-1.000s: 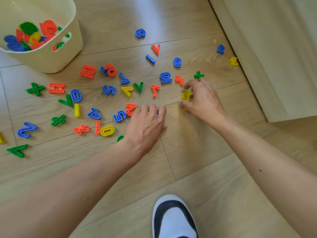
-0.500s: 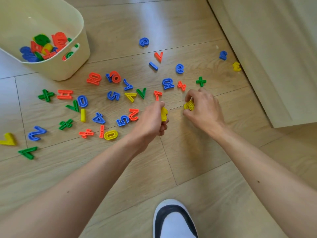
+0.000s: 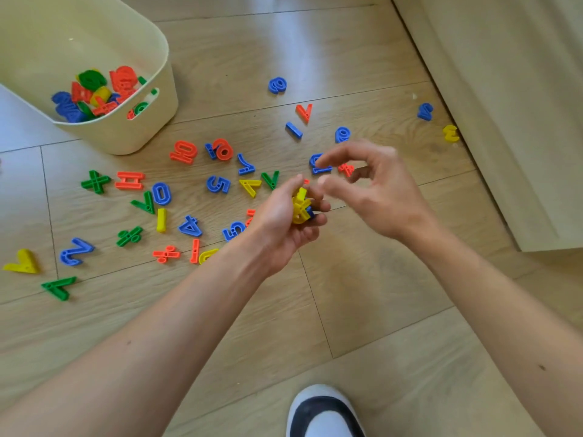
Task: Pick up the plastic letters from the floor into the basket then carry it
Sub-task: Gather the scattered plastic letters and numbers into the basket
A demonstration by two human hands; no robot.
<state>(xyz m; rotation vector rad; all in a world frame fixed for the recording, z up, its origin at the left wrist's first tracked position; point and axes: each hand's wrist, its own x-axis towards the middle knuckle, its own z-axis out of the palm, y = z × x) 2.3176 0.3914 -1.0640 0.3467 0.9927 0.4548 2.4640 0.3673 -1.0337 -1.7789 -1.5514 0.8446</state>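
Many coloured plastic letters and numbers (image 3: 217,184) lie scattered on the wooden floor. A cream basket (image 3: 151,121) at the upper left holds several more pieces. My left hand (image 3: 284,222) is raised above the floor, palm up, cupped around a small bunch of yellow and blue pieces (image 3: 301,206). My right hand (image 3: 372,190) hovers just right of it with fingers spread and nothing in them, above a blue piece (image 3: 317,165) and an orange one (image 3: 345,168).
A beige cabinet or bed base (image 3: 504,105) runs along the right, with a blue piece (image 3: 425,111) and a yellow piece (image 3: 450,134) next to it. My black-and-white shoe (image 3: 325,411) is at the bottom edge.
My right hand lifted off the floor and opened; its yellow piece now lies in my left hand, which turned palm up and holds more pieces.
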